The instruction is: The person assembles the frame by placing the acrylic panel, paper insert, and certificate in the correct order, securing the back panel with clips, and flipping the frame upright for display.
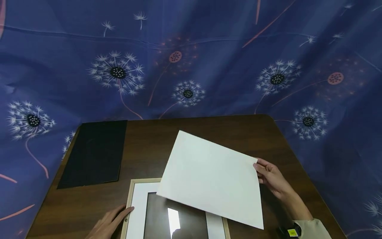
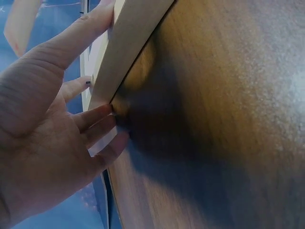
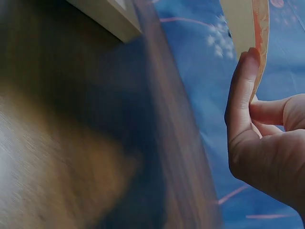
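Note:
A large white sheet (image 1: 212, 179) is held up at a tilt over the upper right of a picture frame (image 1: 129, 199). My right hand (image 1: 273, 179) pinches its right edge near the upper corner, between thumb and fingers; in the right wrist view the sheet (image 3: 238, 24) appears edge-on. The frame has a light wooden rim, a white mat (image 1: 138, 205) and a dark, glossy centre that reflects a bright patch. At the frame's left side, my left hand (image 1: 108, 220) rests its fairly straight fingers against the rim, also seen in the left wrist view (image 2: 126, 38).
A black rectangular board (image 1: 94, 152) lies at the table's far left. The brown wooden table (image 1: 226, 129) has a rounded far right corner. A blue cloth (image 1: 215, 66) with dandelion prints hangs behind and around it. A dark device with a yellow label (image 1: 292, 232) sits by the right wrist.

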Demonstrator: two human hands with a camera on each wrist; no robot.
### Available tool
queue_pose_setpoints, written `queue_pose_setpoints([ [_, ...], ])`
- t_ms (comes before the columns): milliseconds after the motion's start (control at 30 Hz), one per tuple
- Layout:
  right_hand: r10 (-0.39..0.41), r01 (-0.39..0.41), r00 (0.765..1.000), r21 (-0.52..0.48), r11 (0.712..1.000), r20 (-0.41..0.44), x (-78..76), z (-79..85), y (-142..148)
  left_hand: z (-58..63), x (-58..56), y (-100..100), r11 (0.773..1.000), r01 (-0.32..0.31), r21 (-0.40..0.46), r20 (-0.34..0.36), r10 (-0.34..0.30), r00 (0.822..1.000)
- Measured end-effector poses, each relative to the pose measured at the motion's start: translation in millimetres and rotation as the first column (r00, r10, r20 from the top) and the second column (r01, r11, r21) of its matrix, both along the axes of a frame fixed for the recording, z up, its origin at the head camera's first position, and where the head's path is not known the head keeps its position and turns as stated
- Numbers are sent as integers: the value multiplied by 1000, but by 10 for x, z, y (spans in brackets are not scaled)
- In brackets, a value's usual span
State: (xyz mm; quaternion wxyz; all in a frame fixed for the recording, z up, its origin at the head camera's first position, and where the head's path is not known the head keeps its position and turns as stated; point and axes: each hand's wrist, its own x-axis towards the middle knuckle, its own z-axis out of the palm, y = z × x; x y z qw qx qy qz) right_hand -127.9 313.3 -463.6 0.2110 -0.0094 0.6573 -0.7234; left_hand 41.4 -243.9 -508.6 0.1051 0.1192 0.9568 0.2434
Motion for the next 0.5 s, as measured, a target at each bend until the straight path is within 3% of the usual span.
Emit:
queue_pose_setpoints([
  [100, 34, -35, 999, 45, 998, 12, 66, -48, -102, -40, -20, -15, 1000, 10, 18, -12, -10, 1000],
  [300, 112, -115, 992, 45, 992, 63, 118, -132, -270, -190, -69, -68, 989, 96, 111, -159, -78, 984],
  [500, 232, -236, 971, 75, 969, 59, 113, -219, -397, -205, -138, -18, 990, 87, 111, -144, -70, 987],
])
